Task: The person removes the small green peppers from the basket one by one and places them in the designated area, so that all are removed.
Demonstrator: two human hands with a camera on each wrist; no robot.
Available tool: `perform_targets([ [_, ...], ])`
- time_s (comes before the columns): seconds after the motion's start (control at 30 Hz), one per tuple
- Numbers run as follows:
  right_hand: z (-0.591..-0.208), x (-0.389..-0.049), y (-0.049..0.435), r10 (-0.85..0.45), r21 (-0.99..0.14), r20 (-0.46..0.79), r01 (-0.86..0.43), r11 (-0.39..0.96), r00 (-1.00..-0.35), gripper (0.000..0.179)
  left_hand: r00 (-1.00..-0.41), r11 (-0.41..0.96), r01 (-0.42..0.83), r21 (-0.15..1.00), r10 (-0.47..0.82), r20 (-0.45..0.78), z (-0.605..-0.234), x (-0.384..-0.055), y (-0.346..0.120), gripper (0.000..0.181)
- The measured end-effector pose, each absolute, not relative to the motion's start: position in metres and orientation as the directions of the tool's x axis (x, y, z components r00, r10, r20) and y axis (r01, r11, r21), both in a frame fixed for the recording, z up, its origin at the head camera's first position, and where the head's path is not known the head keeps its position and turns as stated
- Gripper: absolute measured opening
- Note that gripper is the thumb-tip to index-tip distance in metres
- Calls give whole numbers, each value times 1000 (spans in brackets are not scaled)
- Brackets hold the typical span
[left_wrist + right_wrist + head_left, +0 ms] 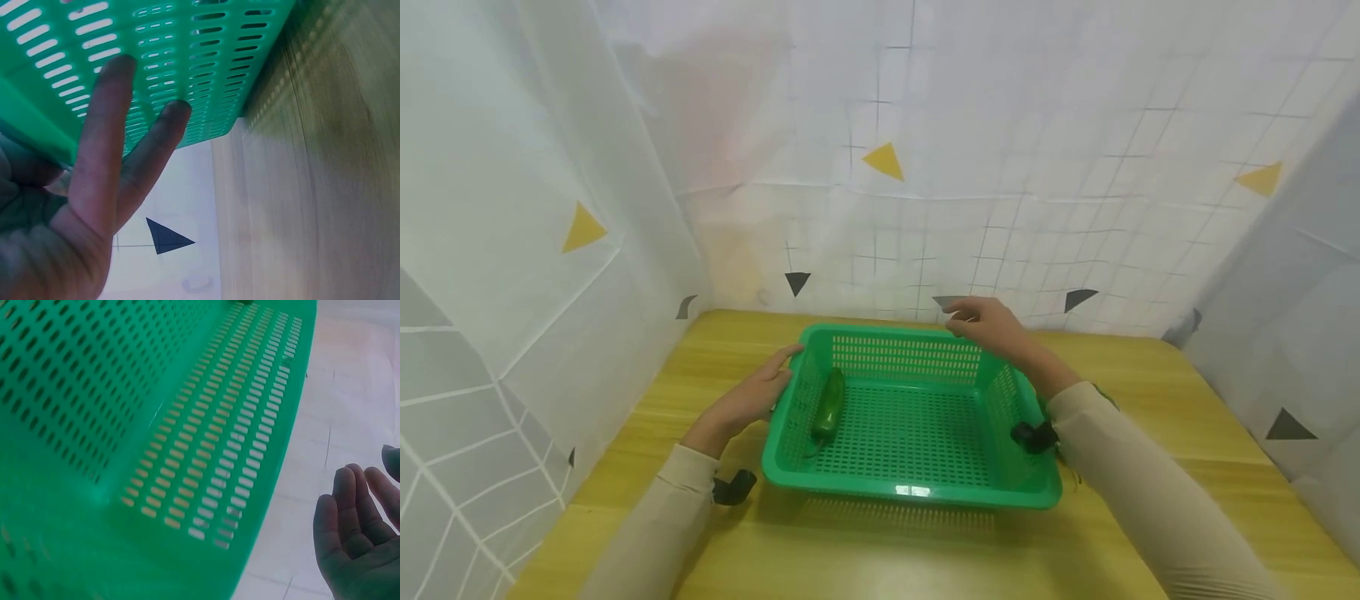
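Note:
A green plastic basket [910, 493] with slotted walls stands on the table. Inside it, along the left wall, lies one green pepper [830, 404] with its stem towards me. My left hand [748, 400] is at the basket's left rim. In the left wrist view two straight, spread fingers [100, 150] touch the outer wall; the thumb's position is unclear. Over the back right corner my right hand [988, 325] hovers with loosely bent fingers and nothing in it. The right wrist view shows this hand [359, 544] apart from the basket wall [212, 444].
Past the basket's right side, something green [1105, 397] shows partly behind my right forearm. The yellow wood-grain table [880, 558] extends around the basket. White patterned sheets [1015, 125] hang at the back and both sides. Dark camera mounts sit on both wrists.

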State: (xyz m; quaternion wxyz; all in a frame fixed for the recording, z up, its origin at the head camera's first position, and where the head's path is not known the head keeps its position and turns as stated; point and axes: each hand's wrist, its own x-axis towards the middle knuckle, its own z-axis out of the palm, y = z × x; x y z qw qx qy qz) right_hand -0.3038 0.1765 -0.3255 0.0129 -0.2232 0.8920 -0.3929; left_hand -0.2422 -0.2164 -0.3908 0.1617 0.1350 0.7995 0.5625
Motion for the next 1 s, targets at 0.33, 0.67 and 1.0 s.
perform_targets([
  [0.33,-331,-303,150,-442,-708,176,-425,564,-879,34,-914,332,30,943,392,-109,-388,-242,-210,49],
  [0.67,-345,-306,119,-484,-735,93,-387,556,-870,37,-913,324,46,945,397,-91,-391,-240,-216,50],
  [1.0,-355,-309,96,-531,-743,69,-399,538,-845,37,-922,332,51,942,378,-84,-389,-238,-215,49],
])
